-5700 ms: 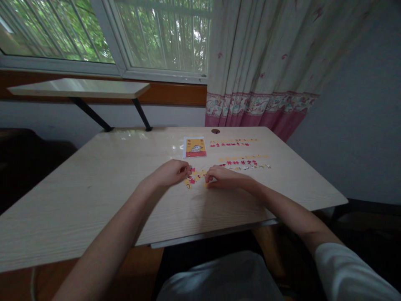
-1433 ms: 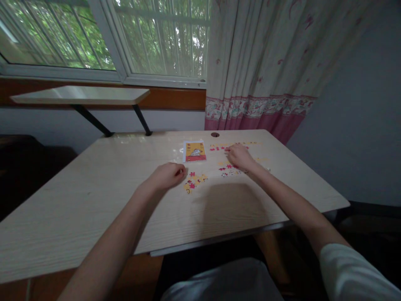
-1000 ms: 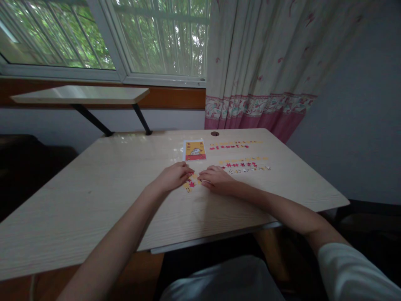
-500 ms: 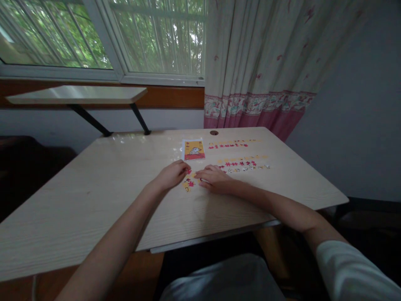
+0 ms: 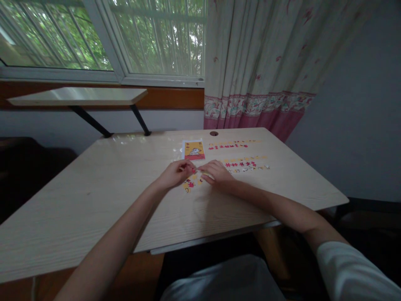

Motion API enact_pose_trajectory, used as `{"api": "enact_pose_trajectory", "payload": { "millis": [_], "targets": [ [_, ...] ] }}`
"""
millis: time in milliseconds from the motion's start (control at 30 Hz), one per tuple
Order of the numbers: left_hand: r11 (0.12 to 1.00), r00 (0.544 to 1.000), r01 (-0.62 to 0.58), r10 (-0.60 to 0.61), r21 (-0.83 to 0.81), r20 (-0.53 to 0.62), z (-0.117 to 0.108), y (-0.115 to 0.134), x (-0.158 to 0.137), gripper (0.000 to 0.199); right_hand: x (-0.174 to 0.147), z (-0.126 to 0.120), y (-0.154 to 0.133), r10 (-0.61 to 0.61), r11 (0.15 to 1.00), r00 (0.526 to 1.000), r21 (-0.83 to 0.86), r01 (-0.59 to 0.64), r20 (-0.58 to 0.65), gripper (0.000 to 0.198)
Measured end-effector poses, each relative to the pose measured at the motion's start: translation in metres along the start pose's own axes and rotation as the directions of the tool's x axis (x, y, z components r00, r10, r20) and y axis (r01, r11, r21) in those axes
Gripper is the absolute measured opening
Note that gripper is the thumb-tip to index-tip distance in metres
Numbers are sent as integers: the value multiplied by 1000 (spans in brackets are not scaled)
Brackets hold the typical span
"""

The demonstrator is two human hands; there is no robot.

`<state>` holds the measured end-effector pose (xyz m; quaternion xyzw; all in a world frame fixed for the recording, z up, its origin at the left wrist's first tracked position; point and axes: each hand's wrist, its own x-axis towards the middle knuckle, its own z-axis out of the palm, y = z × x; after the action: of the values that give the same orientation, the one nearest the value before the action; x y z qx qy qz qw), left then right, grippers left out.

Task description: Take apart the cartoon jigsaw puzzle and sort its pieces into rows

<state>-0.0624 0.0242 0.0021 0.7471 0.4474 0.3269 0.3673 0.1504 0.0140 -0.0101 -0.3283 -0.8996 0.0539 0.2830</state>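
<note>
My left hand (image 5: 179,172) pinches a small red jigsaw piece (image 5: 194,171) between thumb and fingertips. Close on its right, my right hand (image 5: 217,173) has its fingertips by that piece; whether they touch it I cannot make out. A gap shows between the right thumb and fingers. Below both hands lies a loose cluster of jigsaw pieces (image 5: 189,184) in yellow, red and white, partly covered by the hands. Just beyond them is a picture card (image 5: 194,151), yellow and red with a white animal on it.
Rows of red pieces (image 5: 240,164), white pieces (image 5: 249,169) and yellow pieces lie to the right on the pale wooden desk (image 5: 119,196). A raised shelf (image 5: 84,97) stands at the back left. A cable hole (image 5: 214,133) is near the back edge, before the curtain (image 5: 250,62).
My left hand has moved slightly right with the red piece, toward my right hand. My right hand has lifted a little off the cluster, and more of the loose pieces show.
</note>
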Motion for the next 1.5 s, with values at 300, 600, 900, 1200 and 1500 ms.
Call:
{"api": "enact_pose_trajectory", "payload": {
  "millis": [300,600,900,1200,1500],
  "targets": [
    [820,992,126,-96,-558,83,12,19,-2,53,1,2,9,-24,995,993,-94,13,-116,31],
    [825,988,143,-90,-547,124,12,21,-4,53,2,2,13,-209,973,940,-155,172,-269,27],
    [945,974,-126,59,303,219,6,9,-5,18,2,-42,32,-62,989,865,-149,-15,-498,25],
    [804,950,-234,70,546,304,8,16,-7,23,-2,-55,44,-57,987,828,-154,-35,-558,22],
    [787,945,-260,90,559,313,11,16,-10,20,-3,-54,52,-114,974,878,-228,6,-465,22]
  ]
}}
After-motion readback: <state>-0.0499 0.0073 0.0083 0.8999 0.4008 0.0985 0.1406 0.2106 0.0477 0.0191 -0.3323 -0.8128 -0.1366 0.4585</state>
